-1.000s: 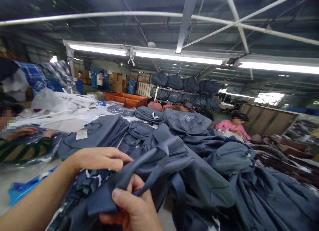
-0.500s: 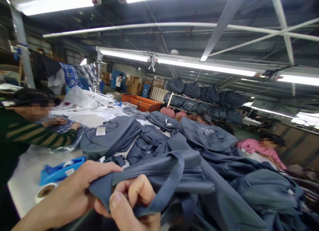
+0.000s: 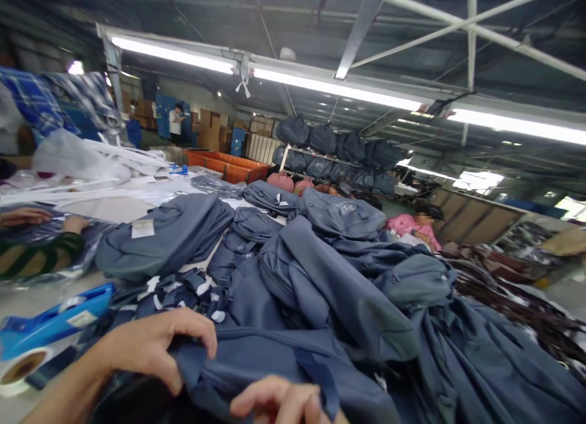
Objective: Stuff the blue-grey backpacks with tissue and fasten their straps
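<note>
Head view, lower edge of the frame: we note the left hand point(image 3: 151, 348) with fingers point(image 3: 201, 329) curled over and thumb pressed under a fold of the grey-blue bag point(image 3: 274, 363), clenched on its fabric at the lower centre. The right hand point(image 3: 279, 402) enters at the bottom edge; its fingers lie against the same bag beside a darker strap point(image 3: 315, 375), but we cannot tell whether they grasp it, since most of the hand is cut off.

We judge the step in hand to be gathering and straightening this bag. To do it well, in our judgement, the grip should sit on the seam rather than loose cloth, the strap should be kept clear of the fold, and the pull should run toward the body so the bag separates from the heap of bags point(image 3: 348, 290) that it touches and partly underlies at centre frame.

At the lower left lie a blue tape dispenser point(image 3: 50, 323) and a tape roll point(image 3: 18, 372), near the left forearm but apart from it. A co-worker's striped sleeve point(image 3: 41, 253) rests at the left edge; another person in pink point(image 3: 414, 226) sits at the right of centre, beyond the heap.

Hidden or unclear: the lower part of the bag, the right palm, the table under the heap, and the small white label point(image 3: 143, 229) whose print is unreadable.
</note>
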Demonstrator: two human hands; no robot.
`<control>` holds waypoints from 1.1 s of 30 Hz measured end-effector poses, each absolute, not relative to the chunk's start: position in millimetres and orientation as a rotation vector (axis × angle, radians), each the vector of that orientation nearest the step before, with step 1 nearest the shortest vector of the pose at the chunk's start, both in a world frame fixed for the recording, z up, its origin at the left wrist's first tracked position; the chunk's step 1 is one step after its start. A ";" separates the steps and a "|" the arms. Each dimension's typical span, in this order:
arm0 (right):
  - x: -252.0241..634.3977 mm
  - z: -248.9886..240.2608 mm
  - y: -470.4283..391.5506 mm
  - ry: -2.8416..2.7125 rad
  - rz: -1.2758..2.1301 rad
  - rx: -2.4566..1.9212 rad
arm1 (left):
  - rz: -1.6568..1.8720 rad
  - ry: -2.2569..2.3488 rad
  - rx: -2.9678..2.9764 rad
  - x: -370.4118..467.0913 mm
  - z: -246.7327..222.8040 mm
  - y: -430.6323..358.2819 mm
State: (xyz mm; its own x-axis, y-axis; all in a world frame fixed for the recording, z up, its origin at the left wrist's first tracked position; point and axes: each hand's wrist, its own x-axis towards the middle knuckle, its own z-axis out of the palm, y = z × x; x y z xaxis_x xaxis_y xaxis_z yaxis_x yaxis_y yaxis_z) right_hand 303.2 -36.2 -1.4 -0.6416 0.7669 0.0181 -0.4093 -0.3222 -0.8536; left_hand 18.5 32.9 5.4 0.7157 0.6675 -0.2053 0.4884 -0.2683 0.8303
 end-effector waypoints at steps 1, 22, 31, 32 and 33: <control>310.5 13.3 -36.1 -1.087 1.961 -0.505 | 0.192 0.833 1.910 26.3 13.9 33.2; 433.3 -19.1 -21.0 -2.549 0.948 -1.427 | 0.758 1.267 2.418 125.1 32.3 29.8; 439.2 -44.8 50.2 -2.162 1.601 -1.227 | 0.663 0.987 3.083 112.3 -12.3 12.0; 437.9 -45.9 58.5 -2.143 1.661 -1.211 | 0.667 0.978 3.135 121.1 -22.0 5.6; 436.0 -46.8 64.5 -2.138 1.693 -1.203 | 0.671 0.954 3.177 131.5 -31.0 -1.6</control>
State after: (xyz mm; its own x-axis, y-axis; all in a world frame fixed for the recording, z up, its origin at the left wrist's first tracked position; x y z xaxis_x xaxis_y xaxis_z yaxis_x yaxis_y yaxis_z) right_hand 436.0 64.5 -46.8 -0.6632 0.6666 -0.3403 0.4841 0.0353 -0.8743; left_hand 131.5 -1.6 -31.0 0.7659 0.4738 0.4346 0.5689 -0.8143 -0.1150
